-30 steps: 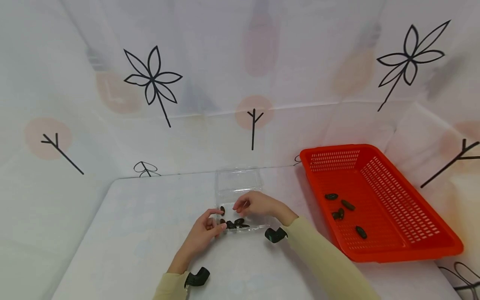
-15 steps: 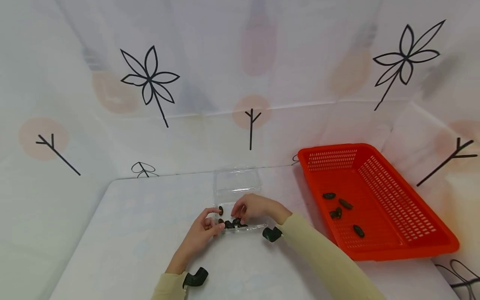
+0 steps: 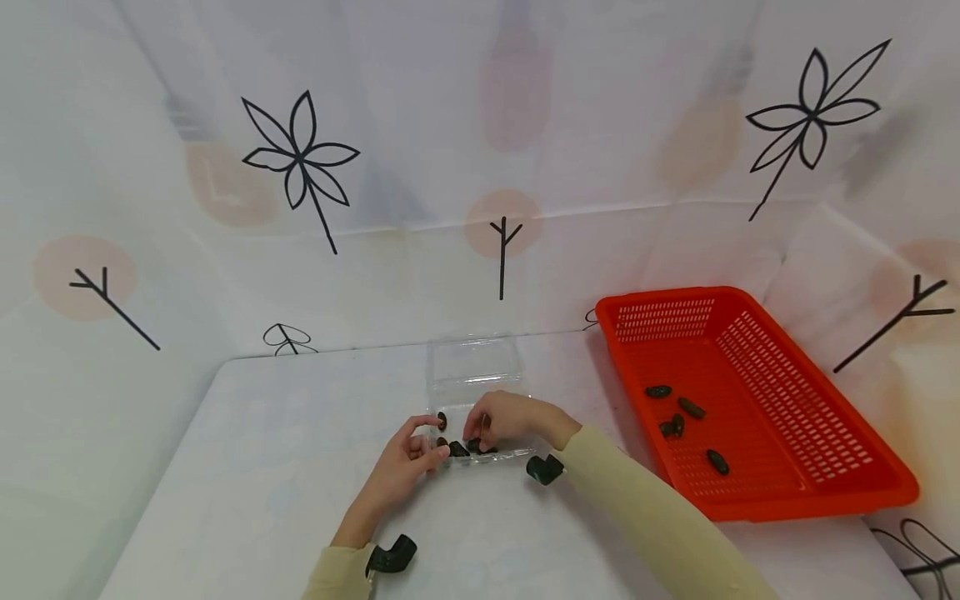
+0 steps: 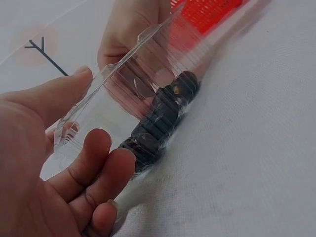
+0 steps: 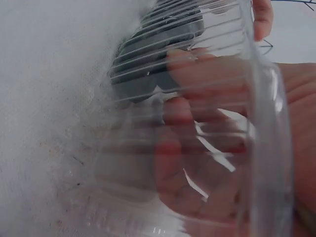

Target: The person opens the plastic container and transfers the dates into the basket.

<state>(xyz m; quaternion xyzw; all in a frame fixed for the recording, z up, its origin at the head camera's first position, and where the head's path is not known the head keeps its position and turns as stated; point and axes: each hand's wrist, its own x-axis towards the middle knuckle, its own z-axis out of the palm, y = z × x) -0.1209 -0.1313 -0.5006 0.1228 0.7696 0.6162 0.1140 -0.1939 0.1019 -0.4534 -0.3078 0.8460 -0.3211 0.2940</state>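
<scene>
A clear plastic clamshell box (image 3: 491, 457) stands on the table with its lid (image 3: 474, 358) folded back. Dark oval pieces lie inside along its front wall, fruit-like with a smooth skin; one dark oval piece (image 3: 442, 422) sits apart at the left side. My left hand (image 3: 401, 467) grips the box's left front corner, its fingers (image 4: 94, 148) against the clear wall. My right hand (image 3: 510, 417) reaches inside with curled fingers and pinches a dark piece (image 3: 474, 446) in the front row. Through the wall, the right wrist view shows fingertips (image 5: 180, 64) against a dark piece (image 5: 143, 64).
To the right stands a red perforated basket (image 3: 750, 508) with several dark oval pieces (image 3: 717, 462) on its floor. A white cloth covers the table (image 3: 300, 433), and a patterned curtain (image 3: 420, 267) hangs behind. Black wrist mounts (image 3: 393, 554) sit at both sleeves.
My right hand has lowered from above the box onto the front row, and a piece there has shifted slightly. The left hand keeps its hold on the corner.
</scene>
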